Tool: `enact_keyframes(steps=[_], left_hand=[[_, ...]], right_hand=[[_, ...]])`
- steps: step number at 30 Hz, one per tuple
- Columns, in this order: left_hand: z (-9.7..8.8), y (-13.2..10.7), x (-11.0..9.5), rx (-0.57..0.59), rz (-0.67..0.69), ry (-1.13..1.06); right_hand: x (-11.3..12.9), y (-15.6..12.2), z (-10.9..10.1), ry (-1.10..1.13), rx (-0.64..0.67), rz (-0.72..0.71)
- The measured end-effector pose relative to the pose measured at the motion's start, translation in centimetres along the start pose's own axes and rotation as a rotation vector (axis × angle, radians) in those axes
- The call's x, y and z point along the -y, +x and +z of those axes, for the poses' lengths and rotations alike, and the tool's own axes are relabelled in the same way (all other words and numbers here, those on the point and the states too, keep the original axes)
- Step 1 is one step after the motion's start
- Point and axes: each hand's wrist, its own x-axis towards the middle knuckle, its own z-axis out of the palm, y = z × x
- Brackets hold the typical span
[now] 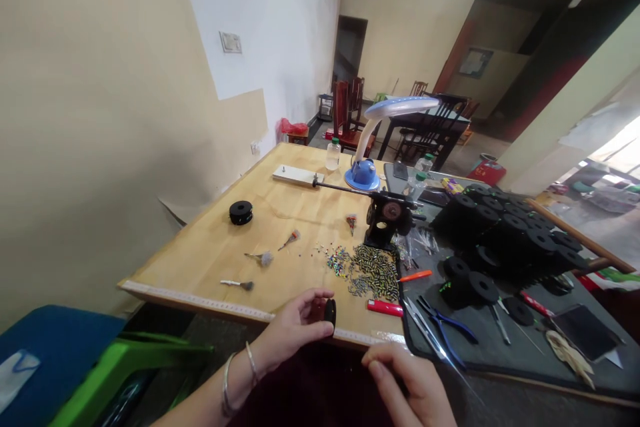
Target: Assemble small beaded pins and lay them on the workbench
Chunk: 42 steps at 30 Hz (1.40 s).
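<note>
At the table's front edge, my left hand [303, 321] is closed on a small black spool [331, 313], held on its side between thumb and fingers. To the right and lower, my right hand [410, 380] has thumb and forefinger pressed together; anything pinched there is too fine to make out. Just beyond the hands lies a red lighter [385, 307]. Behind it spreads a pile of small striped pieces [375, 270], with colourful beads [338, 261] at its left. Scissors [425, 328] and blue-handled pliers [447, 327] rest on the dark mat, right of the lighter.
A black winding device [387, 219] with a long rod stands behind the pile, near a blue lamp [363, 175]. Many black spools [505, 227] are stacked at right. Another spool [241, 212] and several small brushes [260, 258] lie at left. An orange tool [416, 275] is on the mat.
</note>
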Motion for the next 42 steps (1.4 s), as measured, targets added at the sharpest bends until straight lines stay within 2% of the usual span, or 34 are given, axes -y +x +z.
enact_keyframes(steps=[1,4,7,12,15,18,21,23,26,30,32,35,36,38,40,42], left_hand=[[-0.1,0.0,0.1,0.04,-0.026,0.01],[0.0,0.0,0.3,0.173,-0.115,0.049],[0.3,-0.3,0.0,0.283,-0.181,0.094],[0.6,-1.2,-0.9,0.452,-0.246,0.025],[0.7,-1.3,-1.1,0.501,-0.207,-0.123],[0.8,-1.0,-1.1,0.363,-0.08,-0.183],[0.9,-0.5,-0.8,0.127,0.024,-0.113],[0.9,-0.2,-0.5,0.054,0.059,-0.046],[1.0,0.0,-0.3,0.076,0.062,0.087],[0.9,-0.4,-0.9,0.228,-0.026,0.193],[0.8,-0.8,-1.2,0.326,-0.074,0.168],[0.6,-1.3,-1.3,0.434,-0.117,-0.021],[0.5,-1.3,-1.1,0.426,-0.109,-0.092],[0.5,-1.2,-0.8,0.318,-0.042,-0.165],[0.6,-0.7,-0.4,0.162,0.037,-0.14],[0.7,-0.2,-0.1,0.064,0.088,-0.065]], right_hand=[[0.1,0.6,-0.5,0.003,0.005,-0.054],[0.1,2.4,-1.1,-0.029,0.033,-0.02],[-0.8,3.6,-0.9,-0.014,-0.016,0.005],[-3.8,4.2,0.6,0.014,-0.108,0.061],[-5.5,3.2,2.6,0.1,-0.112,0.156],[-6.2,1.4,4.9,0.237,-0.041,0.271],[-5.4,-0.4,5.9,0.216,0.05,0.228],[-4.3,-1.0,5.5,0.142,0.123,0.161],[-2.6,-0.6,3.8,0.074,0.17,0.087],[-2.0,1.3,1.8,0.005,0.117,0.068],[-2.7,2.1,1.4,-0.015,0.094,0.065],[-4.1,2.4,2.1,0.074,0.094,0.117],[-4.6,2.2,2.6,0.12,0.111,0.144],[-5.0,1.5,3.6,0.176,0.145,0.18],[-4.8,0.7,4.4,0.189,0.173,0.185],[-4.2,0.1,4.6,0.174,0.203,0.176]])
